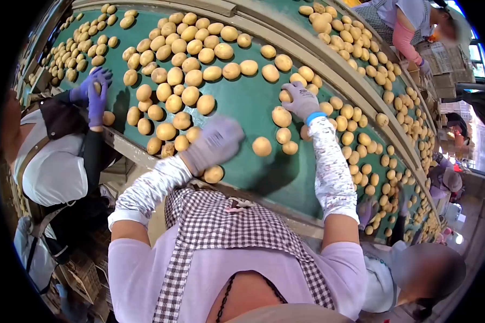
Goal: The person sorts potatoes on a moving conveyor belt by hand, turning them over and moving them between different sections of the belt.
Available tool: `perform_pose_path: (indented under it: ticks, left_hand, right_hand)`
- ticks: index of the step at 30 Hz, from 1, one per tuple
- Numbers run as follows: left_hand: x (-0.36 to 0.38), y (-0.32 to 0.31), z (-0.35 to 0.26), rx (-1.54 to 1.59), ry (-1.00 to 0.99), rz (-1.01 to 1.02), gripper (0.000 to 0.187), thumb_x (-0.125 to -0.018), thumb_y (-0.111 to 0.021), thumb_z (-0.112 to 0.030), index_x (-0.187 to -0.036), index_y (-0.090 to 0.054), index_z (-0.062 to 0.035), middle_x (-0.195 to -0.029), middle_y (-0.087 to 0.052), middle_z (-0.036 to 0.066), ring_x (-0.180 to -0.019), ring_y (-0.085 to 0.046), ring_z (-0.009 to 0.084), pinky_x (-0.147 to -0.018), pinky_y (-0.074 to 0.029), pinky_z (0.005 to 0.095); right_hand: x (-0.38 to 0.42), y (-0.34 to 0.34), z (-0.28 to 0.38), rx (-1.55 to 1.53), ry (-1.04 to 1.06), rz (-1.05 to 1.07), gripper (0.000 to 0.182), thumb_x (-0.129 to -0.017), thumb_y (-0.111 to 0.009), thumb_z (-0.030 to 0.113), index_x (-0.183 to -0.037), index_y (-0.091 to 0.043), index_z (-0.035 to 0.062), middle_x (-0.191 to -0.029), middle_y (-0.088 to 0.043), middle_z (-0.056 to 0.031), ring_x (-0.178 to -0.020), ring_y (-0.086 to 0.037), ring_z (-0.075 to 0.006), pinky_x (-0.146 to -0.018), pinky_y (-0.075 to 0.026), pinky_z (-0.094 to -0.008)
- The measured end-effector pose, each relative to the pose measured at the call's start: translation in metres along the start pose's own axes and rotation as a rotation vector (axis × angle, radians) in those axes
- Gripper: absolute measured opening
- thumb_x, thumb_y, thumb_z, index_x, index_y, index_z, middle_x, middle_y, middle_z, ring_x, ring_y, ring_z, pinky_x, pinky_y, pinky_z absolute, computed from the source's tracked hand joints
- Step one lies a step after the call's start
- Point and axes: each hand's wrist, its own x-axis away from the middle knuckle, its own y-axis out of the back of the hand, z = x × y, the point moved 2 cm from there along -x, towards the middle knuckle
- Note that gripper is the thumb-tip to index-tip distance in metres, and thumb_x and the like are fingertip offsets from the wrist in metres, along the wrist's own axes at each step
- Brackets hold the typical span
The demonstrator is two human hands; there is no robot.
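My left hand (216, 141), in a grey glove, is over the near side of the green conveyor belt (240, 97), beside a cluster of potatoes. Motion smears its fingers, so I cannot see whether it holds anything. One potato (214, 174) lies just below its wrist. Farther across the belt, my right hand (302, 101), gloved in grey with a blue band at the wrist, has its fingers curled over a potato (285, 96). Close beneath that hand lie a few loose potatoes (281, 117), and a single potato (262, 146) sits between my two hands.
A metal rail (328, 75) separates this belt from a second belt (291, 12) carrying potatoes. At left, a co-worker's purple-gloved hands (95, 97) are over the belt. Another co-worker (409, 32) works across the far belt, and one (382, 274) stands at right. Crates (83, 272) stand lower left.
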Motion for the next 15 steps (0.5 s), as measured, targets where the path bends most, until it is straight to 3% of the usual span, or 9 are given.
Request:
perform_pose_path:
  ticks: [1, 3, 4, 6, 8, 10, 12, 13, 15]
  left_hand:
    - [0.015, -0.012, -0.015, 0.038, -0.144, 0.060, 0.021, -0.081, -0.069, -0.025, -0.096, -0.066, -0.0104, -0.099, -0.060, 0.010, -0.101, -0.062, 0.0302, -0.097, -0.049, 0.0467]
    - [0.056, -0.038, -0.021, 0.090, -0.150, 0.135, 0.026, -0.083, -0.070, -0.028, -0.103, -0.067, -0.0119, -0.109, -0.060, 0.011, -0.108, -0.060, 0.0309, -0.106, -0.044, 0.0511]
    - [0.072, -0.043, -0.019, 0.131, -0.169, 0.209, 0.031, -0.085, -0.071, -0.032, -0.110, -0.067, -0.0134, -0.120, -0.060, 0.011, -0.116, -0.058, 0.0316, -0.115, -0.039, 0.0555]
    - [0.098, -0.040, -0.004, 0.105, -0.079, 0.295, 0.036, -0.083, -0.072, -0.036, -0.111, -0.067, -0.0133, -0.121, -0.059, 0.011, -0.118, -0.056, 0.0322, -0.116, -0.037, 0.0568]
    - [0.106, -0.037, 0.005, 0.079, 0.021, 0.380, 0.041, -0.082, -0.074, -0.041, -0.112, -0.067, -0.0133, -0.122, -0.059, 0.012, -0.121, -0.055, 0.0328, -0.117, -0.035, 0.0581]
    - [0.102, -0.023, 0.016, -0.028, 0.043, 0.445, 0.049, -0.077, -0.076, -0.044, -0.114, -0.068, -0.0137, -0.123, -0.059, 0.012, -0.121, -0.054, 0.0342, -0.117, -0.034, 0.0583]
    - [0.107, -0.019, 0.037, -0.005, 0.055, 0.461, 0.051, -0.074, -0.077, -0.043, -0.114, -0.067, -0.0130, -0.123, -0.059, 0.013, -0.122, -0.053, 0.0349, -0.118, -0.034, 0.0582]
    - [0.111, -0.014, 0.048, -0.003, 0.048, 0.436, 0.051, -0.073, -0.077, -0.043, -0.113, -0.067, -0.0124, -0.123, -0.059, 0.013, -0.122, -0.053, 0.0354, -0.118, -0.034, 0.0581]
    - [0.115, 0.004, 0.065, -0.012, 0.043, 0.392, 0.053, -0.069, -0.077, -0.041, -0.111, -0.065, -0.0109, -0.122, -0.058, 0.014, -0.122, -0.053, 0.0370, -0.119, -0.034, 0.0573]
  right_hand:
    - [-0.008, -0.001, 0.001, 0.006, 0.003, 0.004, 0.058, -0.087, -0.079, 0.042, -0.138, -0.065, 0.0169, -0.143, -0.061, -0.0196, -0.123, -0.066, -0.0337, -0.107, -0.052, -0.0438]
    - [-0.016, -0.009, -0.012, 0.002, -0.069, 0.010, 0.057, -0.089, -0.075, 0.044, -0.138, -0.064, 0.0161, -0.127, -0.070, -0.0183, -0.115, -0.070, -0.0313, -0.100, -0.056, -0.0417]
    - [-0.012, 0.017, -0.013, -0.461, -0.144, 0.119, 0.056, -0.092, -0.071, 0.044, -0.137, -0.064, 0.0115, -0.105, -0.075, -0.0154, -0.101, -0.073, -0.0272, -0.088, -0.058, -0.0391]
    - [-0.021, 0.025, -0.051, -1.106, -0.303, -0.139, 0.052, -0.094, -0.072, 0.042, -0.130, -0.066, 0.0043, -0.090, -0.075, -0.0122, -0.090, -0.073, -0.0233, -0.081, -0.058, -0.0360]
    - [-0.013, 0.032, -0.060, -1.084, -0.336, -0.144, 0.051, -0.094, -0.074, 0.041, -0.127, -0.066, 0.0027, -0.095, -0.075, -0.0125, -0.092, -0.073, -0.0221, -0.082, -0.058, -0.0353]
    - [0.006, 0.003, -0.042, -0.756, -0.120, -0.200, 0.053, -0.093, -0.076, 0.046, -0.121, -0.066, 0.0018, -0.107, -0.075, -0.0137, -0.094, -0.071, -0.0222, -0.085, -0.058, -0.0355]
    - [0.043, -0.016, 0.006, -0.070, -0.090, 0.062, 0.069, -0.081, -0.083, 0.051, -0.126, -0.064, 0.0020, -0.121, -0.070, -0.0228, -0.115, -0.069, -0.0329, -0.102, -0.054, -0.0432]
    - [0.045, -0.032, 0.019, -0.074, -0.245, 0.134, 0.070, -0.080, -0.085, 0.048, -0.128, -0.063, 0.0021, -0.127, -0.068, -0.0262, -0.122, -0.067, -0.0357, -0.106, -0.052, -0.0449]
    - [0.045, -0.023, 0.021, -0.256, -0.252, 0.092, 0.066, -0.083, -0.083, 0.048, -0.126, -0.063, 0.0022, -0.127, -0.069, -0.0244, -0.118, -0.068, -0.0338, -0.104, -0.052, -0.0436]
